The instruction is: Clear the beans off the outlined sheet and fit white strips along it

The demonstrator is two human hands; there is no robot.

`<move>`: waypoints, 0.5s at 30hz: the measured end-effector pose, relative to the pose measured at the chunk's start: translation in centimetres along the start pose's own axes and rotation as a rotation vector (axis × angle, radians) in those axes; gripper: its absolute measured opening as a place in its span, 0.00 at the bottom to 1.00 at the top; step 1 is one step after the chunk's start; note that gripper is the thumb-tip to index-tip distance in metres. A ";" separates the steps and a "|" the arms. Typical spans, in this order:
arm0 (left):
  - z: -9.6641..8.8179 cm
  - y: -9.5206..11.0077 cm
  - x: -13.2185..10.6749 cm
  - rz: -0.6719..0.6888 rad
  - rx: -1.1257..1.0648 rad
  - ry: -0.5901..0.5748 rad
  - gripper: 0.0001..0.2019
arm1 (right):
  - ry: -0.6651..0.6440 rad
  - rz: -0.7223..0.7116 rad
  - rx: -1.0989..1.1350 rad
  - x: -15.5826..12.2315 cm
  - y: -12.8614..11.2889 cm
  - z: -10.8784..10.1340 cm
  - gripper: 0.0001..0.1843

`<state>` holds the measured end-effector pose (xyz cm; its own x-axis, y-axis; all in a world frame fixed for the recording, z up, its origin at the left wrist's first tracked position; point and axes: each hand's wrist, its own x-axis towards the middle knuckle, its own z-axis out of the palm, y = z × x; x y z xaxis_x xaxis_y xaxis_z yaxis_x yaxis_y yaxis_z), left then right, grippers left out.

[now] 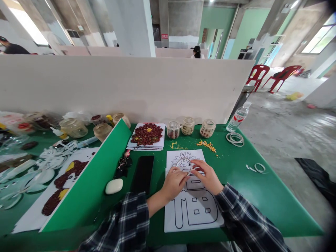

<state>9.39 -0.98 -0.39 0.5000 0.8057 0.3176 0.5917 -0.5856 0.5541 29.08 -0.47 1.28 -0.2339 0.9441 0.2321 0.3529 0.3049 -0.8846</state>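
Soft daylight, bright at the edges, in a wide and bowed view.
Above the left end of the long white partition board (118,87), a slanting window (27,22) burns out to blank white; beyond its right end, a pale framed window (320,38) glares and the shiny grey concrete floor (283,115) mirrors whitish streaks. Below the board, the smooth green tabletop (262,189) carries a gentle sheen and faint, diffuse shadows, while the white paper sheet with black outlines (195,196) looks evenly lit and legible. Outward from the board, grey pillars (271,26) lean with lens distortion; dark vignetting bites the far right corners.
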 end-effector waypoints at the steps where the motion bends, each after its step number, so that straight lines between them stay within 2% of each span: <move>1: 0.1 0.0 -0.1 -0.005 0.007 -0.002 0.18 | -0.011 0.000 -0.012 -0.3 0.1 0.5 0.21; 5: 0.4 -0.3 -0.2 0.009 0.038 0.001 0.18 | -0.063 -0.031 -0.108 -1.0 0.2 1.7 0.23; 10: 0.6 -0.5 -0.4 -0.008 0.064 -0.005 0.17 | -0.004 -0.035 -0.180 -1.3 0.3 1.5 0.17; 15: 1.0 -0.9 -0.4 0.014 0.102 0.005 0.15 | 0.023 0.048 -0.086 -1.2 0.6 1.7 0.14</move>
<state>9.30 -0.90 -1.81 0.5057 0.7978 0.3283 0.6462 -0.6024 0.4685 28.03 -1.64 -0.20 -0.1940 0.9603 0.2006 0.4402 0.2680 -0.8570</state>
